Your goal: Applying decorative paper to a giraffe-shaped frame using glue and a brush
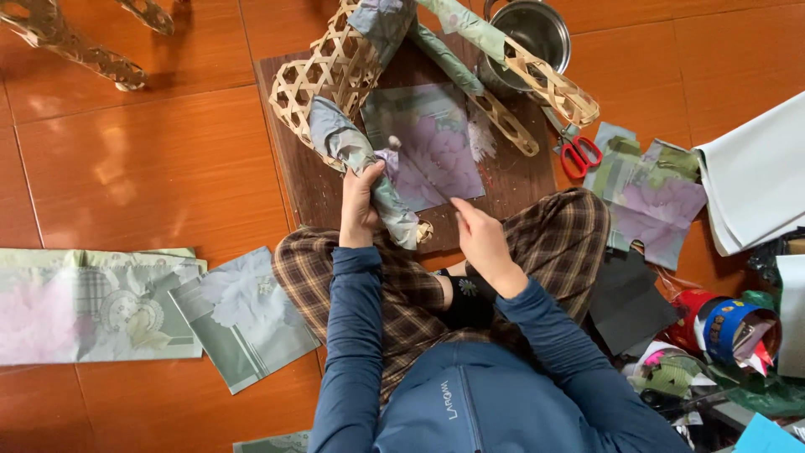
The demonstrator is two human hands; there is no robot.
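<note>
Our left hand (360,201) grips a paper-wrapped limb of the woven bamboo frame (335,71) at centre frame; our right hand (478,231) pinches a thin stick (423,176) over floral paper (432,151).

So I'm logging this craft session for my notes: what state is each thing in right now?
Left hand: closed around the paper-wrapped leg of the woven frame.
Right hand: holding a thin brush over the paper; grip closed.
Woven bamboo frame: lying on the board, partly papered.
Floral sheet: flat on the board.
Scissors: on the floor, blades shut.
Metal pot: upright, uncovered.
</note>
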